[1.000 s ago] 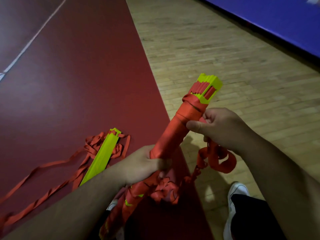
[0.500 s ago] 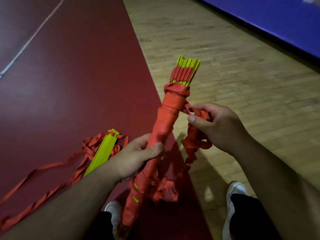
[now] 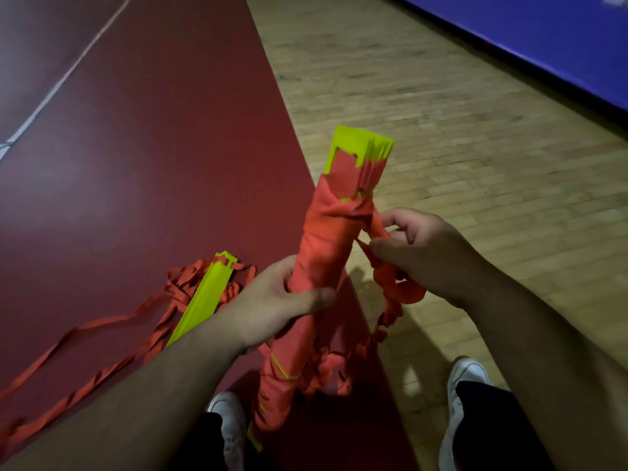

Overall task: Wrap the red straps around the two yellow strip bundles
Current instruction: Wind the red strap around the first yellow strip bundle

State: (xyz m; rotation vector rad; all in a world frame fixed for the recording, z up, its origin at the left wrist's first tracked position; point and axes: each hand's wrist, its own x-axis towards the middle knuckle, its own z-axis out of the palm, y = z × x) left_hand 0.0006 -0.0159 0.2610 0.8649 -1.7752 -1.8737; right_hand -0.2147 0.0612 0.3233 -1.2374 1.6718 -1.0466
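The left hand [image 3: 272, 300] curls its fingers round the strap-wrapped yellow bundle [image 3: 326, 246], tilted toward 1 o'clock at centre. At its 3 o'clock the right hand [image 3: 428, 256] pinches the red strap [image 3: 376, 229] leaving the wrap. The second yellow bundle [image 3: 204, 297] lies on the floor [image 3: 153, 164] at 8 o'clock among loose straps [image 3: 102, 324].

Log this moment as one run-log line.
left hand: grips wrapped bundle | right hand: pinches red strap | second bundle: unwrapped, on floor

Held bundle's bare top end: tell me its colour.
The top end is bright yellow; head view shows it.
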